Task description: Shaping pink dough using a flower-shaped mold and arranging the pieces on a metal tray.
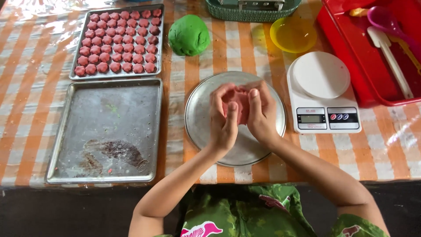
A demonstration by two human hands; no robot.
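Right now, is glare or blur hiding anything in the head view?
Head view: glare streaks the plastic table cover at the right edge and top left; the hands and pink dough look slightly soft; trays and scale read clearly.

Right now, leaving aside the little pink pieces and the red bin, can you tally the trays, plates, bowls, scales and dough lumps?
Rectangular metal trays: 2, the far tray and the near tray
Round metal plate: 1
Yellow bowl: 1
White kitchen scale: 1
Dough lumps: 2, the green ball and the pink lump between the left hand and the right hand
Total: 7
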